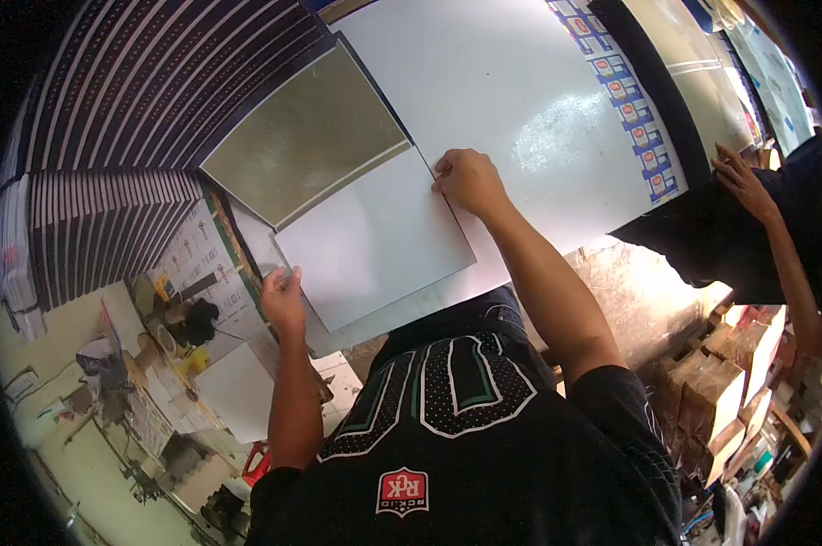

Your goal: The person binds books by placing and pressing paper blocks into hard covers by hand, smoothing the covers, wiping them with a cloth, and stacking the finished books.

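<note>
In the head view a white sheet (374, 238) lies on the worktable in front of me, next to a shiny olive-grey panel (311, 127) with a dark border. A pale strip runs along where the two meet. My left hand (283, 298) pinches the sheet's left edge near its lower corner, thumb and fingers together. At the opposite edge, my right hand (470, 182) has its thumb and fingers closed on the border. Whether the sheet is attached to the panel cannot be made out.
Dark, striped stacked books or covers (156, 82) rise at the left. The white tabletop (493, 82) has a printed blue strip (629, 114) towards the right. Another person's hand (743, 187) rests at the table's right end. Wrapped brown packages (711, 391) stand below, at right.
</note>
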Demonstrator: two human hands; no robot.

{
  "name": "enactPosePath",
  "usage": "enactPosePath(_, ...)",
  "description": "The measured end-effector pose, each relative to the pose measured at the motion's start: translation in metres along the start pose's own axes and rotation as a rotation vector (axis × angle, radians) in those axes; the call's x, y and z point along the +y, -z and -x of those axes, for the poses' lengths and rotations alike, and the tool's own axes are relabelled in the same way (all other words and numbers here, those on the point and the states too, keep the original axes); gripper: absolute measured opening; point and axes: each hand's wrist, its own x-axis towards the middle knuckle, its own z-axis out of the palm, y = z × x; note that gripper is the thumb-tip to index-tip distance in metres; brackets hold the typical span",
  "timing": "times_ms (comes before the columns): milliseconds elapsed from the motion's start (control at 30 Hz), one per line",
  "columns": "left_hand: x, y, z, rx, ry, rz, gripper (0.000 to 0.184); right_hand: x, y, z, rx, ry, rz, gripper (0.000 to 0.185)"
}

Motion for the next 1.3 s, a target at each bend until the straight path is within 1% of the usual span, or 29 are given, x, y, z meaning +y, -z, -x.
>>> enactPosePath(133, 0.001, 0.000, 0.000, -0.003, -0.002, 0.044, 0.039, -0.003, 0.001, 0.000, 0.018, -0.002, -0.028, 0.027)
enactPosePath(233, 0.000, 0.001, -0.003, -0.019, -0.003, 0.077, 0.042, -0.003, 0.001, 0.000, 0.025, 0.030, 0.021, 0.030)
enactPosePath(300, -0.001, 0.004, -0.005, -0.025, 0.003, 0.108, 0.044, -0.008, 0.003, 0.002, 0.002, -0.038, 0.076, 0.031)
enactPosePath(367, 0.005, 0.008, -0.003, -0.120, 0.004, 0.100, 0.048, -0.002, -0.001, -0.001, 0.017, -0.026, 0.066, 0.031)
enactPosePath(400, -0.007, 0.008, -0.009, -0.152, -0.055, 0.053, 0.051, 0.002, -0.003, -0.003, 0.030, -0.027, 0.051, 0.031)
enactPosePath(433, -0.006, 0.010, -0.009, -0.132, -0.045, 0.055, 0.051, 0.005, -0.003, -0.004, 0.017, -0.010, 0.054, 0.031)
enactPosePath(500, 0.004, 0.011, -0.004, -0.229, -0.009, 0.194, 0.054, 0.007, -0.006, -0.010, 0.074, 0.014, 0.151, 0.031)
enactPosePath(567, 0.012, 0.012, -0.002, -0.229, -0.018, 0.128, 0.055, 0.013, -0.005, -0.013, 0.003, 0.017, 0.054, 0.033)
enactPosePath(633, 0.011, 0.013, -0.002, -0.210, -0.040, 0.110, 0.056, 0.020, -0.010, -0.019, 0.001, 0.064, 0.020, 0.034)
enactPosePath(700, 0.001, 0.006, -0.006, -0.123, -0.090, 0.004, 0.050, 0.004, -0.005, -0.007, 0.013, 0.066, -0.021, 0.034)
enactPosePath(733, 0.004, 0.007, -0.004, -0.111, -0.086, 0.001, 0.050, 0.006, -0.006, -0.012, -0.004, 0.073, -0.015, 0.033)
enactPosePath(767, 0.012, 0.009, 0.000, -0.103, -0.083, -0.002, 0.049, 0.012, -0.007, -0.017, -0.019, 0.076, -0.008, 0.033)
enactPosePath(800, 0.030, 0.016, 0.009, -0.095, -0.066, -0.021, 0.048, 0.019, -0.010, -0.021, -0.019, 0.081, -0.071, 0.033)
enactPosePath(833, 0.033, 0.017, 0.010, -0.100, -0.054, -0.008, 0.045, 0.004, -0.005, -0.010, -0.025, 0.064, -0.041, 0.033)
enactPosePath(900, 0.020, 0.012, 0.006, -0.075, -0.101, -0.034, 0.049, 0.003, -0.005, -0.011, -0.013, 0.069, 0.038, 0.032)
enactPosePath(933, 0.021, 0.013, 0.006, -0.063, -0.089, -0.025, 0.049, -0.003, -0.005, -0.008, -0.023, 0.081, 0.048, 0.032)
enactPosePath(1000, 0.025, 0.015, 0.007, -0.077, -0.060, -0.011, 0.049, -0.016, -0.001, 0.000, -0.042, 0.014, 0.018, 0.031)
enactPosePath(1033, 0.023, 0.014, 0.006, -0.072, -0.049, -0.003, 0.049, -0.010, -0.002, -0.006, -0.050, 0.020, 0.030, 0.031)
enactPosePath(1100, 0.019, 0.012, 0.004, -0.062, -0.062, 0.049, 0.051, 0.015, -0.001, -0.023, -0.145, 0.186, 0.072, 0.029)
enactPosePath(1133, 0.020, 0.013, 0.003, -0.050, -0.059, 0.008, 0.053, -0.018, -0.001, -0.002, -0.105, -0.041, -0.073, 0.025)
enactPosePath(1300, 0.017, 0.012, -0.002, -0.070, -0.014, 0.023, 0.054, -0.015, 0.001, -0.008, -0.144, -0.085, -0.031, 0.025)
